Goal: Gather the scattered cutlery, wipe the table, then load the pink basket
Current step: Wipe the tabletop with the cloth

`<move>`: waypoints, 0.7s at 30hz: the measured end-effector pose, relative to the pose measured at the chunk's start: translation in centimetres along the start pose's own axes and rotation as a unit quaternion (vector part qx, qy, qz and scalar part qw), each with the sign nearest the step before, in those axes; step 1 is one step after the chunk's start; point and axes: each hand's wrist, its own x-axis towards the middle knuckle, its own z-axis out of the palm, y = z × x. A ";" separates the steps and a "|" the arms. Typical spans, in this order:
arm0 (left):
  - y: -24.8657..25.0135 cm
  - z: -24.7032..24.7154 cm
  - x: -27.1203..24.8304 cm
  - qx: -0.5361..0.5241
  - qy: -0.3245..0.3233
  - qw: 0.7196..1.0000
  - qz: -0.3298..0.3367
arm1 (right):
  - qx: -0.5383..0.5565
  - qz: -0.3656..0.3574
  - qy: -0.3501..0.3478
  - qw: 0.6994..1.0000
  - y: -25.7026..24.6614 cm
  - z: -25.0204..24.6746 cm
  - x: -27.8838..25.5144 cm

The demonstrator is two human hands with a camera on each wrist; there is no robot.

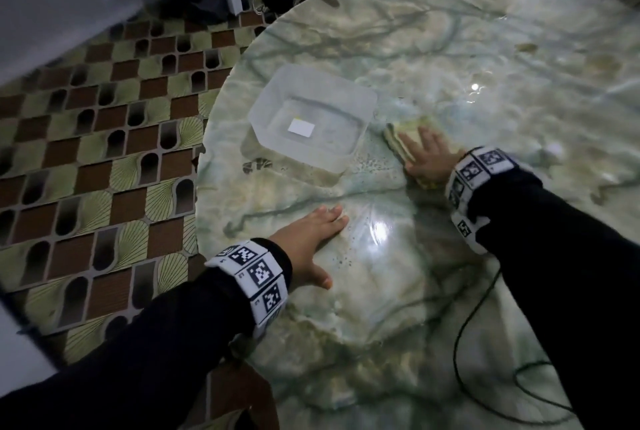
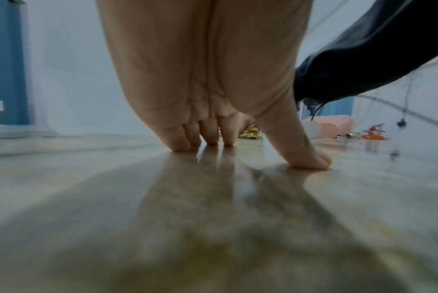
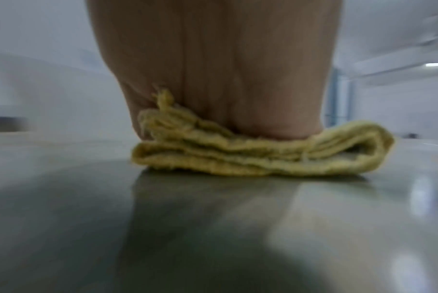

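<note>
Left hand [image 1: 309, 242] flat on table [image 1: 450, 58]; right hand [image 1: 430, 155] flat on cloth [image 1: 398, 136].

Clear tub [image 1: 313, 117] blocks table [image 1: 467, 48] beyond left.

Dim head view, glare on the table [image 1: 381, 228]; wrist views blurred.

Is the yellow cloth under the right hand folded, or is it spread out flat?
Folded. In the right wrist view the yellow cloth lies in several stacked layers with a rounded fold at one end, under the right hand.
</note>
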 end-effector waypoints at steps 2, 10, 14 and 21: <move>0.2 -0.2 0.0 0.025 -0.011 1.000 0.002 | -0.044 -0.046 -0.009 0.998 -1.2 3.1 -5.4; 0.5 -1.2 -0.2 0.059 -0.013 0.998 0.010 | 0.050 0.123 -0.035 0.991 5.4 4.9 -10.9; 0.7 -1.2 -0.7 0.061 0.011 0.998 0.014 | 0.056 0.120 0.068 0.989 -0.4 6.0 -8.3; -2.5 -3.5 -2.7 -0.002 0.113 0.993 -0.031 | -0.028 -0.122 0.055 0.991 -10.3 13.9 -19.6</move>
